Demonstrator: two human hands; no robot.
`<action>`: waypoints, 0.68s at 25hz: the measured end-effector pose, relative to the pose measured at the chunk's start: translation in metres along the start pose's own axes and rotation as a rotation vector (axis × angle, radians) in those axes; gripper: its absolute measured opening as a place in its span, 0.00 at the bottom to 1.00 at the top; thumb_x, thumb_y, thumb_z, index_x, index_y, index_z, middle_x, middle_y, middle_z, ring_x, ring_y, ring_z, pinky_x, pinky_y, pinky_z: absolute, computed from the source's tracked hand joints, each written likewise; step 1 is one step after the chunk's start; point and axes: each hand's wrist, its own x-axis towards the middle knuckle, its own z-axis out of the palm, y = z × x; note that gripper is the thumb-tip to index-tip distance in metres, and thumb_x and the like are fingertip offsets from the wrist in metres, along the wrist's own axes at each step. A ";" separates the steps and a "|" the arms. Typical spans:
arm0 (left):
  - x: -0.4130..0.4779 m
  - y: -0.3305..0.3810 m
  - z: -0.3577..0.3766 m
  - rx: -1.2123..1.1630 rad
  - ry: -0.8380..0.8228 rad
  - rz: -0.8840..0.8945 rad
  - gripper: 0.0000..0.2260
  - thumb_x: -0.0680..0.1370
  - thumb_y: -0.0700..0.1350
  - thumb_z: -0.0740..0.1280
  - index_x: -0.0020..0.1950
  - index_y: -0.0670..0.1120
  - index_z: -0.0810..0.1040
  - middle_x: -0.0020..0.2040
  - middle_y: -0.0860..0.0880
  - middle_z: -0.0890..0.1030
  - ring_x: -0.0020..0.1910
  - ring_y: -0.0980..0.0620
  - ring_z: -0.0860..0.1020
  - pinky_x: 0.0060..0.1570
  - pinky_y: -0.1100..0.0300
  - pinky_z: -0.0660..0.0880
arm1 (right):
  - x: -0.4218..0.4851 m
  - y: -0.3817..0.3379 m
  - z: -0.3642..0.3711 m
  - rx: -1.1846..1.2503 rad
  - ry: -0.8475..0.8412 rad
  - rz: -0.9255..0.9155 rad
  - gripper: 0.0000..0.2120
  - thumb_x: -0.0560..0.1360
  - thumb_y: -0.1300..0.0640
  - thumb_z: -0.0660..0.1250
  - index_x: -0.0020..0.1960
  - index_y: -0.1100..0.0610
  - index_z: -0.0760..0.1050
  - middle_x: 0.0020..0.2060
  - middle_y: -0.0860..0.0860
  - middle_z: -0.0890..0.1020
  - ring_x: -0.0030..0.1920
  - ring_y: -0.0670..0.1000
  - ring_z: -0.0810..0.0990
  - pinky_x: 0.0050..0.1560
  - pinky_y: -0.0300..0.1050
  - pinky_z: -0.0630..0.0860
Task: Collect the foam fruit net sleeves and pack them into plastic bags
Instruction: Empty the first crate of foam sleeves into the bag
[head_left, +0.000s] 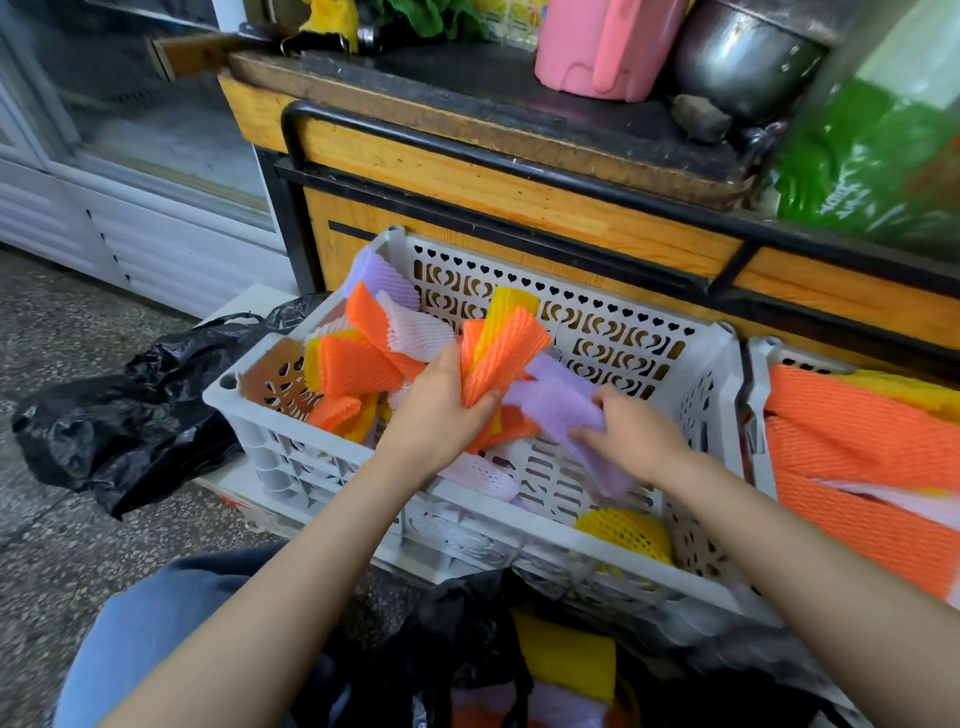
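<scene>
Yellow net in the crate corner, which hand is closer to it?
Right. The right hand holds a purple net just beyond the yellow net; the left hand grips orange nets farther left.

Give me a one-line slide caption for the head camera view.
Over a white crate, the left hand grips orange and yellow foam sleeves while the right hand grips a purple sleeve.

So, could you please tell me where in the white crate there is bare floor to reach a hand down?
Bare crate floor shows right of centre, bordered by the purple sleeve in the right hand, the yellow net sleeve at the near corner and a pale sleeve. The left half is crowded with piled orange sleeves.
</scene>
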 end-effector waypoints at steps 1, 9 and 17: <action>0.000 0.001 0.000 0.021 -0.011 0.026 0.12 0.77 0.48 0.66 0.52 0.47 0.65 0.47 0.49 0.73 0.45 0.49 0.72 0.43 0.57 0.66 | -0.007 -0.003 -0.008 0.042 0.054 0.036 0.18 0.77 0.46 0.63 0.59 0.58 0.67 0.42 0.50 0.77 0.40 0.51 0.77 0.39 0.45 0.73; -0.019 0.020 0.000 -0.030 -0.054 0.081 0.20 0.77 0.53 0.65 0.62 0.44 0.65 0.56 0.45 0.74 0.55 0.45 0.74 0.54 0.50 0.72 | -0.076 -0.025 -0.061 0.352 0.311 0.036 0.19 0.77 0.50 0.65 0.61 0.59 0.64 0.47 0.49 0.73 0.45 0.52 0.75 0.43 0.48 0.74; -0.080 0.117 0.006 -0.545 -0.075 0.198 0.19 0.72 0.62 0.67 0.58 0.58 0.66 0.58 0.44 0.71 0.60 0.53 0.72 0.60 0.59 0.72 | -0.159 -0.035 -0.081 0.771 0.433 -0.133 0.19 0.78 0.52 0.63 0.66 0.53 0.64 0.57 0.45 0.73 0.53 0.42 0.74 0.46 0.29 0.70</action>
